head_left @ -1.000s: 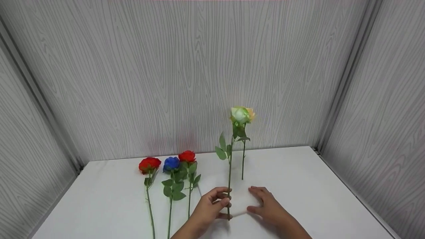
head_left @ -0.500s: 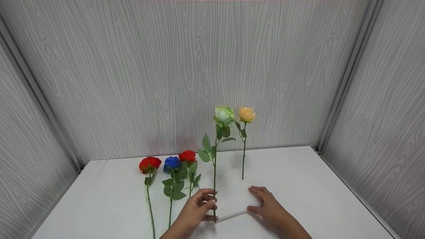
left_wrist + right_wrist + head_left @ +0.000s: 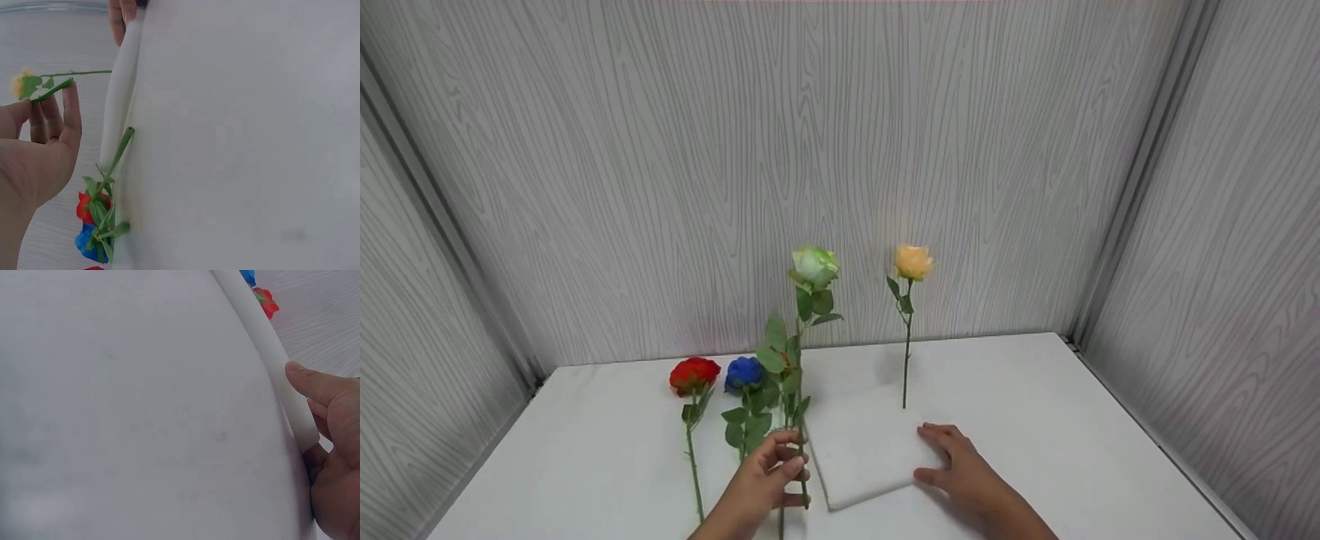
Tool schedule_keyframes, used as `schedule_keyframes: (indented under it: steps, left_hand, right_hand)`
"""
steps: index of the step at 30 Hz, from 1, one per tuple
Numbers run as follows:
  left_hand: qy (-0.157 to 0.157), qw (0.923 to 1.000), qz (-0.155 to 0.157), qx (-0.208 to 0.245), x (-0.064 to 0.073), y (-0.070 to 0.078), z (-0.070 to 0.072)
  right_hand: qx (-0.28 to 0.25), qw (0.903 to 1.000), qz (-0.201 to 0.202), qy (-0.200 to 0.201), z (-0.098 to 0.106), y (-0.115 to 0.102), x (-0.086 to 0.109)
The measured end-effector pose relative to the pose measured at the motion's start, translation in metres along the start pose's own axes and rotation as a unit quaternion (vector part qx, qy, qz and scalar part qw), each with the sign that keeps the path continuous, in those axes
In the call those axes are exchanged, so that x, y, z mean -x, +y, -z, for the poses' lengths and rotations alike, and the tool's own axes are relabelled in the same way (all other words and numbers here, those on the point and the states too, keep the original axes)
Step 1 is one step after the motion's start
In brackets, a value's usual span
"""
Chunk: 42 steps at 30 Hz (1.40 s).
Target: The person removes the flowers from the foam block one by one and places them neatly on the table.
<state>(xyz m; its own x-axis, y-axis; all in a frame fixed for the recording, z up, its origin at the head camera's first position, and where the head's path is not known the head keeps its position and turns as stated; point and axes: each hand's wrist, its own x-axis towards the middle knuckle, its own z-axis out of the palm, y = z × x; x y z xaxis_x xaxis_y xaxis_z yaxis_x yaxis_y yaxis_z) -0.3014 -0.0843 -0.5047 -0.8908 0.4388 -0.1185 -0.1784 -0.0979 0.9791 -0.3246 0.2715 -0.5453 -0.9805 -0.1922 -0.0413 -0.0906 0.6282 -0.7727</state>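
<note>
My left hand [image 3: 769, 474] pinches the lower stem of a pale green-white rose [image 3: 816, 267], which stands almost upright off the table. In the left wrist view, the cut end of its green stem [image 3: 56, 89] shows between thumb and fingers. Near its front right corner, my right hand [image 3: 964, 469] touches a white foam slab [image 3: 862, 457], thumb and fingers spread apart; its thumb [image 3: 315, 379] lies against the slab's side. A peach rose [image 3: 913, 262] stands upright, its stem meeting the slab's back part.
On the white table [image 3: 1057, 420], left of the slab, lie a red rose [image 3: 694, 375] and a blue rose [image 3: 744, 373]. Another red rose [image 3: 84, 208] is mostly covered by the green-white one in the head view. Grey wood-grain panels [image 3: 840, 150] enclose the back and sides.
My left hand has carried the green-white rose leftward, from in front of the peach rose to over the right-hand red rose, uncovering the slab. My right hand has stayed in place.
</note>
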Motion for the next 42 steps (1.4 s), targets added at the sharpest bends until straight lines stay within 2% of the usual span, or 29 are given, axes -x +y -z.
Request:
schedule_keyframes:
  steps: [5,11,16,22,28,31,36,42]
  left_hand:
    - [0.027,0.9993,0.013,-0.023,0.012,-0.001,0.022]
    - [0.057,0.9976,0.025,-0.032,0.028,0.003,0.046]
    - [0.109,0.9913,0.039,-0.062,0.04,0.007,0.061]
    - [0.149,0.9857,0.043,-0.066,0.046,0.01,0.076]
    - [0.218,0.9677,0.066,-0.108,0.051,0.013,0.086]
    - [0.231,0.962,0.081,-0.122,0.054,0.014,0.092]
    - [0.237,0.958,0.097,-0.129,0.06,0.012,0.103]
    - [0.227,0.9614,0.097,-0.122,0.069,0.008,0.112]
  right_hand:
    - [0.001,0.9999,0.013,-0.001,0.001,0.001,0.001]
    - [0.008,0.9999,0.011,0.001,0.002,0.002,0.0]
    - [0.007,0.9998,0.017,-0.001,0.003,0.003,0.0]
    - [0.008,0.9998,0.016,-0.001,0.002,0.004,-0.001]
    - [0.016,0.9998,0.01,0.005,0.001,0.003,-0.001]
    - [0.016,0.9998,0.012,0.006,0.001,0.003,-0.001]
    - [0.019,0.9997,0.017,0.0,0.002,0.003,-0.001]
    - [0.028,0.9994,0.022,-0.003,0.003,0.004,-0.001]
